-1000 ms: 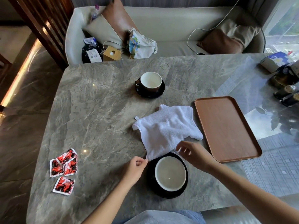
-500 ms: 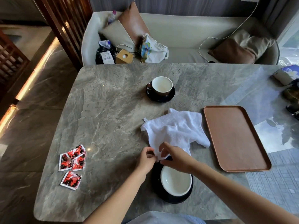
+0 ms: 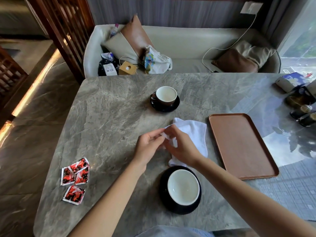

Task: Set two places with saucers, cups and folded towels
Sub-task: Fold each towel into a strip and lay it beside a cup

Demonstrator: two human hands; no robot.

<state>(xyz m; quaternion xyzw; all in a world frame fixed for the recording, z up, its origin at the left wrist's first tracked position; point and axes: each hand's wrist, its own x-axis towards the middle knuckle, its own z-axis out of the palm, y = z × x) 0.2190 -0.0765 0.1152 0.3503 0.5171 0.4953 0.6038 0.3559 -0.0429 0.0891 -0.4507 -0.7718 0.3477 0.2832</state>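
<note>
A: Lifted since a moment ago: left grip (image 3: 148,144) and right grip (image 3: 181,147) have carried the towel (image 3: 193,132) edge away from the near cup (image 3: 183,187), both pinching it.
B: Where's it lying?
A: On the bench (image 3: 111,117), between near cup and far cup (image 3: 166,94), left of the tray (image 3: 239,144).
B: Handling?
A: Soft, light, floppy, I'd say. Take the corners, or the folds slump.
</note>
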